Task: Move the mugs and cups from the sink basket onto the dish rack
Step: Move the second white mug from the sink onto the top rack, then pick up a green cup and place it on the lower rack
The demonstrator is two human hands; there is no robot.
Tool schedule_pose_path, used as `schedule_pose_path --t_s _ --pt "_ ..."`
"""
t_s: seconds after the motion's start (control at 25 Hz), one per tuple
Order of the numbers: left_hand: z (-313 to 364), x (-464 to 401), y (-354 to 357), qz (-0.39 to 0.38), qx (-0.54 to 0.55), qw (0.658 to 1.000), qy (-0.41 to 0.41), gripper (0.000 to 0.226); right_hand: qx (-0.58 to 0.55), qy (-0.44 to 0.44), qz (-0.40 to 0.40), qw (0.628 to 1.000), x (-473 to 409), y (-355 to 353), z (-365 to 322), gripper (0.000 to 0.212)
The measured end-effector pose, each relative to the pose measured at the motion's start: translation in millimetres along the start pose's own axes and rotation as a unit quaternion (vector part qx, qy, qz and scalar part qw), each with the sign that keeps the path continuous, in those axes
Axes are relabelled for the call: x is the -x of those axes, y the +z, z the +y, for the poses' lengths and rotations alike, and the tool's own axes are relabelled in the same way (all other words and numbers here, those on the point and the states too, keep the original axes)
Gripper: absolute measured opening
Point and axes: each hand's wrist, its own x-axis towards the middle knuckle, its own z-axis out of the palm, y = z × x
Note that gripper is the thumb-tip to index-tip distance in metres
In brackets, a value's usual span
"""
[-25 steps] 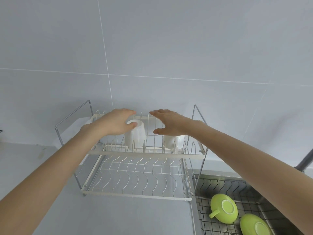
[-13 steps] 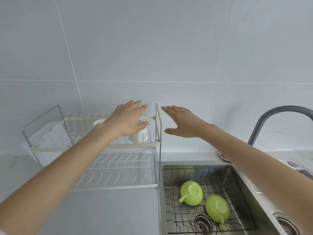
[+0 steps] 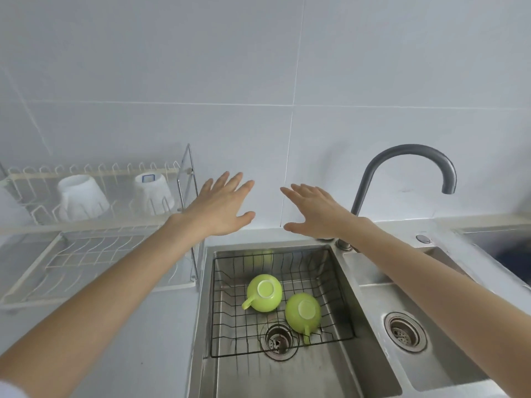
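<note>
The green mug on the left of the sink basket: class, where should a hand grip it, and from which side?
Grip the round body of the left green mug from above; it lies upside down, base up, handle pointing lower left, clear of the other mug. The left hand is nearer.

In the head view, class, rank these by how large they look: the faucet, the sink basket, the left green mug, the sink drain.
1. sink basket
2. faucet
3. left green mug
4. sink drain, only slightly smaller than the mug, so that order is unsure.
</note>
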Motion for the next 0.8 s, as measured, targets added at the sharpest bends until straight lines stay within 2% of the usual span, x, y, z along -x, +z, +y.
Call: schedule_pose_path --t_s 0.32,0.8 --pt "55 -28 48 -0.046 0.019 0.999 -0.010 0.067 -0.031 0.006 -0.035 0.999 8 40 60 0.077" --pt "93 -69 144 -0.147 0.139 0.979 -0.025 0.070 -0.160 0.046 -0.119 0.979 -4 138 110 0.073"
